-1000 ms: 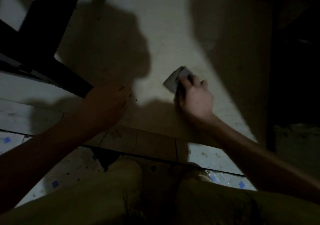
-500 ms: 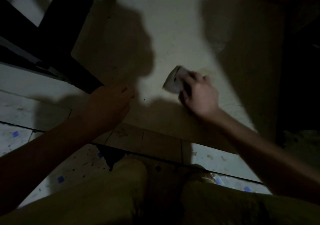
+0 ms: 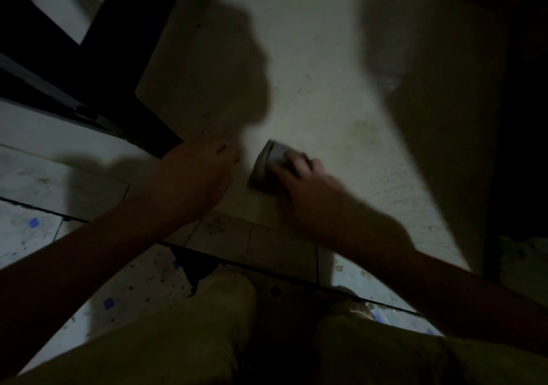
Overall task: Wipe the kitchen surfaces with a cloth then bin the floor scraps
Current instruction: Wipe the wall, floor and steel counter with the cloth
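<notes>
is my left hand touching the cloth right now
Apart. The head view shows a strip of pale surface between the left hand and the folded cloth; only the right hand holds it.

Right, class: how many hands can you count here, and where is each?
2. The left hand lies at the front edge of the pale surface; the right hand, beside it, holds the cloth down.
</notes>
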Demonstrator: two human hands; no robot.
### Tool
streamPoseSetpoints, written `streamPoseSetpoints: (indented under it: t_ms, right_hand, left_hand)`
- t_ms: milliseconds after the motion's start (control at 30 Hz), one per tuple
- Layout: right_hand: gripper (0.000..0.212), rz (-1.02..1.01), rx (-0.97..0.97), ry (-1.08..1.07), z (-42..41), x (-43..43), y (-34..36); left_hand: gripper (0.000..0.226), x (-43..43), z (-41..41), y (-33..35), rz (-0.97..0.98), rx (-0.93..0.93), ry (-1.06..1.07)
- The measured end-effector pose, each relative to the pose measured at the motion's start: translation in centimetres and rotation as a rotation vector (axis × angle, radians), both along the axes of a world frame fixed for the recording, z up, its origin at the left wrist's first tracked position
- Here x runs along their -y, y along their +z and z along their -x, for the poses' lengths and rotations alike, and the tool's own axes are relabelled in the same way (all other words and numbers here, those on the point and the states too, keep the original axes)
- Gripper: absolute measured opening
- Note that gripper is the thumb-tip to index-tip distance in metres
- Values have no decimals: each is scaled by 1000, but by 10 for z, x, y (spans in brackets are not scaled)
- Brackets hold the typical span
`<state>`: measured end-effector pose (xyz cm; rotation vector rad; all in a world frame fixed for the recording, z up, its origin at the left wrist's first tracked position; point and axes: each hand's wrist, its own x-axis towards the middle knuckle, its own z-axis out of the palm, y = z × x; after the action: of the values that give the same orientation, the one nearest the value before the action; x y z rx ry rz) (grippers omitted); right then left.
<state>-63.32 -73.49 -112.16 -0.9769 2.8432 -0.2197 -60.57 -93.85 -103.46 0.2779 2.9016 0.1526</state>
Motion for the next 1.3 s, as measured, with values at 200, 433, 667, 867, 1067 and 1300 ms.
streamPoseSetpoints:
  t_ms: [200, 433, 667, 867, 1067, 1300]
  right_hand:
    - [51, 128, -2, 178, -15, -1, -8]
    - [44, 96, -28, -224, 98, -13, 11]
    - [39, 106, -96, -482, 136, -19, 11]
    - [46, 97, -9, -253, 82, -2, 7]
    - [40, 142, 50, -156, 91, 2, 7]
    - [42, 139, -27, -390, 150, -6, 13]
  left_hand:
    - [17, 1, 4, 0, 0, 7, -20]
    - [18, -1, 0, 6, 28, 6, 11]
    - [18, -4, 3, 9, 9, -8, 19]
    - [17, -7, 16, 6, 23, 22, 73]
    - [19, -7, 24, 3, -34, -31, 107]
    - [5, -6, 28, 11, -1, -78, -70]
